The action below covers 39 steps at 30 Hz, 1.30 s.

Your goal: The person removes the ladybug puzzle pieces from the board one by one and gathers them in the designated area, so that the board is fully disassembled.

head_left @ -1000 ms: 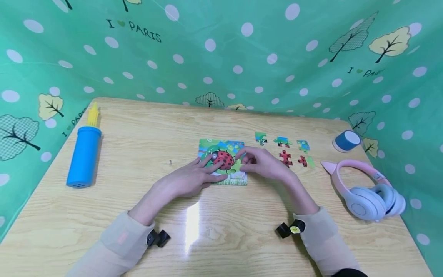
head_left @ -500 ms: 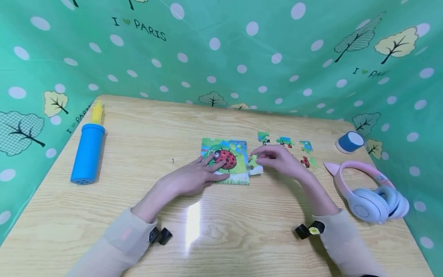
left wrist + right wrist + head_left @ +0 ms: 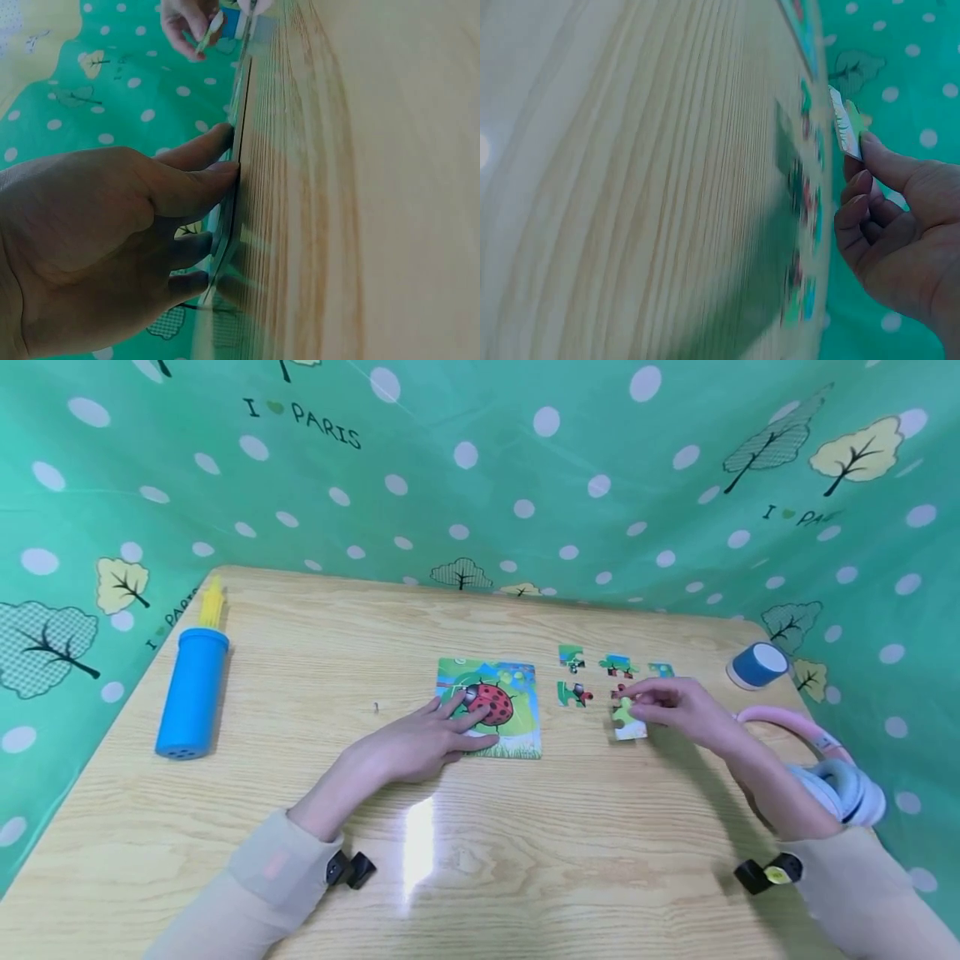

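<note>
A ladybug puzzle board [image 3: 521,718] lies flat in the middle of the table. On its left part rests my left hand [image 3: 408,750], fingers spread. The left wrist view has that hand's [image 3: 112,232] fingertips at the board's edge. Further right, my right hand [image 3: 686,714] pinches a green and white puzzle piece [image 3: 628,728] between thumb and fingers. In the right wrist view this piece [image 3: 846,127] is held up off the table. Several loose pieces lie right of the board, among them a ladybug-head piece [image 3: 573,695] and a blue-green one [image 3: 572,657]; the right hand partly covers others.
A blue hand pump [image 3: 192,693] with a yellow nozzle stands at the left. To the right are pink and blue headphones [image 3: 862,793], partly behind the right forearm, and a blue cylinder [image 3: 757,667] with a white top. A green polka-dot cloth [image 3: 480,485] hangs behind the table.
My right hand has lifted the green and white puzzle piece off the board's lower right and carried it rightward to the loose pieces. The left hand stays on the board.
</note>
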### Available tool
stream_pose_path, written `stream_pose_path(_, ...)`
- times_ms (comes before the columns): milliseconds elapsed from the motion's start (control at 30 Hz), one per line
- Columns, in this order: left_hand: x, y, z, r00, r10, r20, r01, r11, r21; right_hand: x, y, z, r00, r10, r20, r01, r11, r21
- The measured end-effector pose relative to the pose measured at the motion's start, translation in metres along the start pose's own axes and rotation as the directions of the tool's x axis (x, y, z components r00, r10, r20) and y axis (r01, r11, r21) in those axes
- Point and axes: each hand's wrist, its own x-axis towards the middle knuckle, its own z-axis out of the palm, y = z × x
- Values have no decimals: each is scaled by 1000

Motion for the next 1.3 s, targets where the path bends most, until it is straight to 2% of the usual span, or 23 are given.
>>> stream_pose_path(200, -2, -1, 1, 1000, -8, -5, 8, 1000, 2, -17, 15, -24, 995, 97, -1, -97, 990, -107)
stream_pose_path(400, -2, -2, 1, 1000, 1, -9, -1, 1000, 8, -34, 24, -38, 991, 134, 24, -128, 977, -169)
stream_pose_path(600, -1, -1, 1, 1000, 11, -4, -11, 1000, 10, -45, 31, -40, 988, 148, 39, -138, 972, -188)
stream_pose_path(933, 0, 0, 1, 1000, 1, -5, -1, 1000, 10, -43, 36, -36, 991, 126, 36, -116, 970, -214)
stream_pose_path(1100, 1, 0, 1, 1000, 1, -3, -1, 1000, 14, -40, 38, -34, 990, 138, 7, -130, 945, -300)
stream_pose_path(1300, 2, 1, 1, 1000, 6, -1, -6, 1000, 15, -41, 40, -30, 995, 101, -23, -101, 891, -442)
